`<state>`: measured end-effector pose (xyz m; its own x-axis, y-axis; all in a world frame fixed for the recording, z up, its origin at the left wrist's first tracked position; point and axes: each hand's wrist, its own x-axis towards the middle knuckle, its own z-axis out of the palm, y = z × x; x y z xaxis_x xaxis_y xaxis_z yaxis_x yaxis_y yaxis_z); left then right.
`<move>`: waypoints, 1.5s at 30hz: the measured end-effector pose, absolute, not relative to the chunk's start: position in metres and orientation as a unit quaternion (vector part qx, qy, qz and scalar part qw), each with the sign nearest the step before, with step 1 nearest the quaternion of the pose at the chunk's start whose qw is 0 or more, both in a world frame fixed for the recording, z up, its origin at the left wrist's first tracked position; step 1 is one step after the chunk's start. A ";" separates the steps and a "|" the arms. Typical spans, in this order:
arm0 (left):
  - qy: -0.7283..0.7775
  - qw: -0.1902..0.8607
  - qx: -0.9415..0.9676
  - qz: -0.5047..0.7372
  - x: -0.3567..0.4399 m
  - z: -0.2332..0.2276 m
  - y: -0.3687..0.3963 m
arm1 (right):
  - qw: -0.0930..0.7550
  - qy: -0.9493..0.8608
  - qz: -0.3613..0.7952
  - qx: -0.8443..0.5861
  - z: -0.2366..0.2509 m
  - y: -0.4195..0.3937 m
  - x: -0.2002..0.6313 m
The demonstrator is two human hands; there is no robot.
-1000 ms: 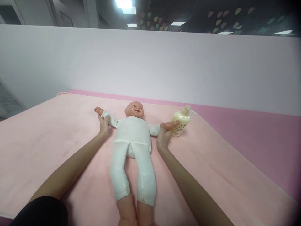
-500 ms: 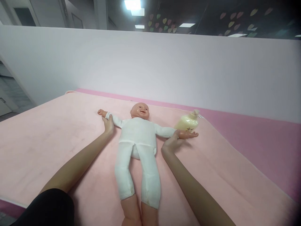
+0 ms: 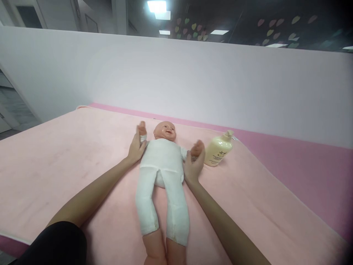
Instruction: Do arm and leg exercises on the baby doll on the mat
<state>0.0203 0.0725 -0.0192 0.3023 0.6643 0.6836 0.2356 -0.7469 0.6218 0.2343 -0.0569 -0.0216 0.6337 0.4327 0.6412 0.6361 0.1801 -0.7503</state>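
A baby doll (image 3: 162, 162) in a white suit lies on its back on the pale pink blanket (image 3: 68, 162), head away from me. My left hand (image 3: 136, 148) grips the doll's one arm, which points up beside its head. My right hand (image 3: 193, 165) grips the doll's other arm, lifted and bent in close to the body. A cream pump bottle (image 3: 218, 149) stands just right of my right hand, apart from it.
The blanket covers a brighter pink mat (image 3: 303, 162) that shows at the right and along the back. A white partition wall (image 3: 176, 77) runs behind the doll. The blanket's near edge falls off at the lower left.
Both doll arms were stretched out sideways. Now my hands have swung them inward, the left one up beside the head, the right one raised near the body. The bottle stands upright again.
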 end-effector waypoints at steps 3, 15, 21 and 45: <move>0.238 0.103 0.869 0.422 0.022 -0.018 0.069 | 0.514 -0.522 -0.089 -0.675 -0.029 -0.053 0.238; 0.228 0.055 0.887 0.397 0.023 -0.018 0.067 | 0.417 -0.569 -0.142 -0.694 -0.030 -0.055 0.243; 0.241 0.069 0.884 0.395 0.024 -0.017 0.066 | 0.426 -0.567 -0.139 -0.691 -0.033 -0.054 0.244; 0.253 0.079 0.876 0.403 0.023 -0.019 0.067 | 0.470 -0.555 -0.108 -0.678 -0.035 -0.050 0.249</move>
<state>0.0227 0.0675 -0.0191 0.5475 0.5080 0.6650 0.3803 -0.8589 0.3431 0.2486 -0.0502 -0.0346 0.3608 0.6506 0.6683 0.8541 0.0574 -0.5169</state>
